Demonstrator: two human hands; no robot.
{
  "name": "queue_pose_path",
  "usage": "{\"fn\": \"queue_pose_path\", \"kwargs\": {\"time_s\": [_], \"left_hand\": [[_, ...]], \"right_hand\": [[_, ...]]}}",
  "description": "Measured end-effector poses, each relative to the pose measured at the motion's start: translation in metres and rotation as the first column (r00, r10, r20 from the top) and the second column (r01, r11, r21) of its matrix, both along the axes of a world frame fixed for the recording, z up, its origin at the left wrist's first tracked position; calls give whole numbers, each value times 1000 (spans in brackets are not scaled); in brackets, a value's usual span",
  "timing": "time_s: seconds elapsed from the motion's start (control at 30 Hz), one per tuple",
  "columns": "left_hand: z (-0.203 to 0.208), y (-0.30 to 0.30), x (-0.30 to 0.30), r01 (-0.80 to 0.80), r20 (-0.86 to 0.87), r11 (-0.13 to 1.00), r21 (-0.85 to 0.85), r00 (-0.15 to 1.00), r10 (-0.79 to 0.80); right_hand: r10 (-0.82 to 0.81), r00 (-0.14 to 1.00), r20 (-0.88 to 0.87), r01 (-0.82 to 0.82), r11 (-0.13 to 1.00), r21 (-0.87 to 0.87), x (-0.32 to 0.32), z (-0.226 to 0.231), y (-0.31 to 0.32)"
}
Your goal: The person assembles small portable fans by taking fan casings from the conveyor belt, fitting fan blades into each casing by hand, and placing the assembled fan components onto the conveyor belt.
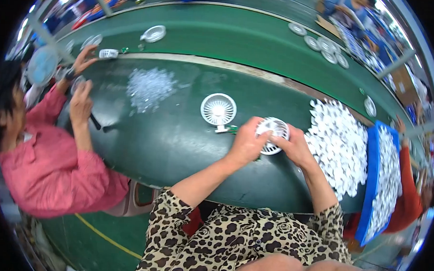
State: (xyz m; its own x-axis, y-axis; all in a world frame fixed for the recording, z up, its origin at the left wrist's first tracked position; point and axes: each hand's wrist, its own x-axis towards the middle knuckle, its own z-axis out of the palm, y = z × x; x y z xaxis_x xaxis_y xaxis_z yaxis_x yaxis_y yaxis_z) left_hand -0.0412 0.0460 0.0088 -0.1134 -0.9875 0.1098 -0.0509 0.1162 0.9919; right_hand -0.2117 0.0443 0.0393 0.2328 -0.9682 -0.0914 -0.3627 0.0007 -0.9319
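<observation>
Noted nearest, at the lower centre of the frame: two spotted sleeves (167, 220). Counted two bare hands beyond, right of centre. Found left hand (246, 141) curled about the left side of one grille (280, 128), right hand (296, 146) curled about the right side, with thumbs meeting over the face; both holding that same grille, just above the table (178, 138). Recorded grille as white and round, with narrow slats and open gaps, middle partly hidden by thumbs. Noted one small green scrap just below; cannot tell whether attached.

Counted one second grille (218, 108) on the table at the centre of the frame, upper left of the hands: white, bowl-like, slats radiating from a bright middle. Found one white connector (221, 129) at its lower edge, with one green board (232, 129) beside left hand.

Recorded at right: one heap of white pieces (338, 145), too many to count; beside it, one blue tray (372, 176) of similar pieces. Recorded at upper left: one scattered pile of clear pieces (151, 89), likewise uncountable. Noted at far left one co-worker (63, 167) in pink.

Observed farthest, along the green belt (231, 34): at least five white rings (312, 43) at upper right, one white cover (154, 33) at upper left.
</observation>
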Motion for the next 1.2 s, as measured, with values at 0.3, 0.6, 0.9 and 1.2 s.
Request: {"fn": "queue_pose_path", "kwargs": {"time_s": [0.3,0.6,0.9,1.2], "left_hand": [[21,-51,48,-377,280,809,-451,801,529],[5,-55,60,-181,855,955,-237,428,293],[10,-25,19,25,535,997,-74,845,19],[11,-24,14,138,-461,910,392,885,65]], "right_hand": [[-323,895,307,298,946,126,-44,23,-73],[-329,750,-573,138,927,-350,-125,54,68],[-323,440,-838,211,944,-253,-132,4,172],[-204,701,-683,90,976,-199,-97,10,164]]}}
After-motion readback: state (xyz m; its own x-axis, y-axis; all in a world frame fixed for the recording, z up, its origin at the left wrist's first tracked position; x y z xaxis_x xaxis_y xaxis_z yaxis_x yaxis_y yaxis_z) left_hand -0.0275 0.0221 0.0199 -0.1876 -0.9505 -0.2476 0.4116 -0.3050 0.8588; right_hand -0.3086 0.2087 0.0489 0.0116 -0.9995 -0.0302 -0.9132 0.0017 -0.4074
